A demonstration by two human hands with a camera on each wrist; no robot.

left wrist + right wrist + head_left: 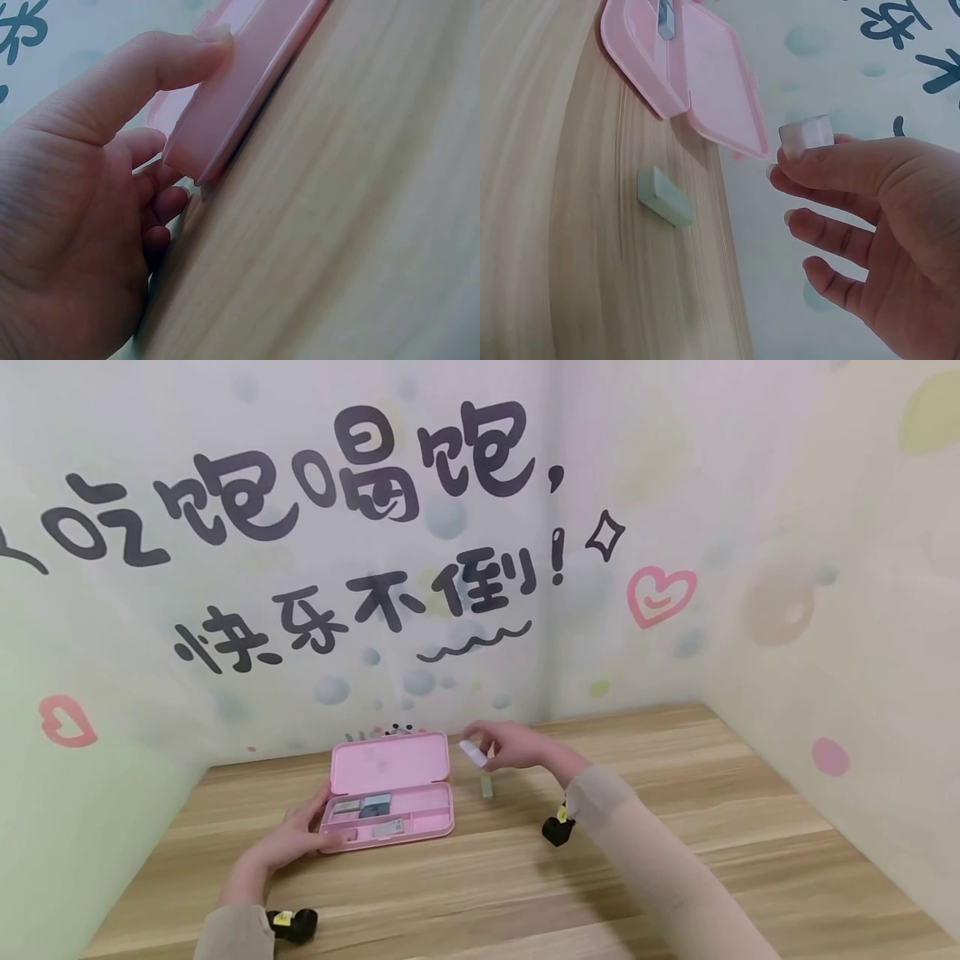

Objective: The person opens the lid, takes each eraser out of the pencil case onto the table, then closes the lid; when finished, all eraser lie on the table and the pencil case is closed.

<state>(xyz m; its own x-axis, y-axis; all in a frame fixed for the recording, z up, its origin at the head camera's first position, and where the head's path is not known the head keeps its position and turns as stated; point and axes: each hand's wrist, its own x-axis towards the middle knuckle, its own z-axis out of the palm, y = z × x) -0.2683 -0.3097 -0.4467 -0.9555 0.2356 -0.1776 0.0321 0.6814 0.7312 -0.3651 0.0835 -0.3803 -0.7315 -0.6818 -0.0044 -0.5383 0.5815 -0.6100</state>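
A: Largest entry?

B: Wood-grain table (pixel 720 793), one, supporting all stock.

A: Next in size?

B: Pencil case (pixel 429 799), pink, open; lid (pixel 390 760) laid back toward twelve o'clock. Risk: a brush from the hand near its right end could swing the lid down.

A: Hands?

B: Left hand (pixel 300 831), at the case's eight o'clock, thumb over the near wall, fingers around the end, gripping. Risk: uneven pressure there could swivel or tip the case. Right hand (pixel 510 746), raised at the case's two o'clock, thumb and forefinger pinching a white block, remaining fingers loosely spread.

A: Small stock?

B: Blue block (pixel 376 805), pale-topped, rear compartment; grey block (pixel 347 807) at its nine o'clock; whitish block (pixel 388 828), front compartment, at its six. Risk: a jolted case could shift all three. Pale green block (pixel 664 196), on the table at the case's three o'clock. Risk: a low sweep of the right hand could knock it away.

A: Last entry?

B: White block (pixel 807 135), partly finger-covered, exact size uncertain. Risk: held by fingertips alone, it could slip if the pinch slackens or the block clips the lid.
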